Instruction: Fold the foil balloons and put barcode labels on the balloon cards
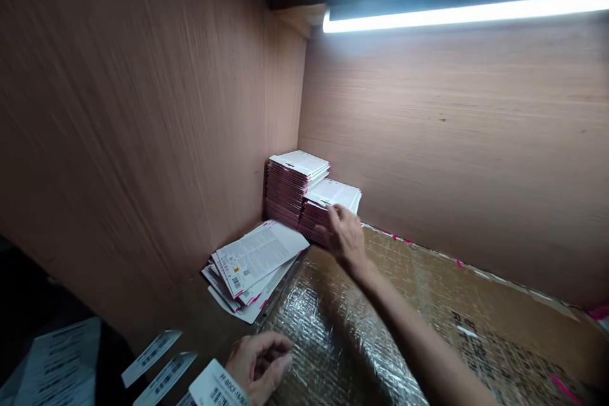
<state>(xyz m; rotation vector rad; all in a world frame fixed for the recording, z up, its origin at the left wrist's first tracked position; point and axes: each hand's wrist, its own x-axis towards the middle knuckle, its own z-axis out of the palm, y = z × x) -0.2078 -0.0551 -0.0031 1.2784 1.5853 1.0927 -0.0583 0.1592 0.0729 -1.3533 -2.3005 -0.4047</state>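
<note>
Flat white rectangular printed packets with pink edges stand in two neat stacks, a taller stack (297,187) in the corner of a wood-grained enclosure and a shorter stack (333,193) just to its right. Each top packet lies face up, level, showing pale grey text, with a small dark hanging slot at its near edge. Their sides show many thin layers in white and deep pink.

Nearer the viewer, a loose pile of similar packets (259,260) is fanned unevenly beside the left wood-grained panel (190,139). Its top packet carries a grey text block, a small orange mark and a barcode. The barcode end points to the near left; the long axis runs diagonally from there to the far right.

The right hand (347,238) reaches to the front of the shorter stack, thumb and fingers apart; whether they touch it is unclear. The left hand (261,365) is low in view, palm partly up, fingers curled with a gap to the thumb. A white barcode label (216,387) overlaps its wrist side, beside more white label strips (164,377).

Beneath the right forearm lies brown cardboard under shiny clear wrap (333,323). A bright white tube light (466,13) crosses above the back panel (451,139).
</note>
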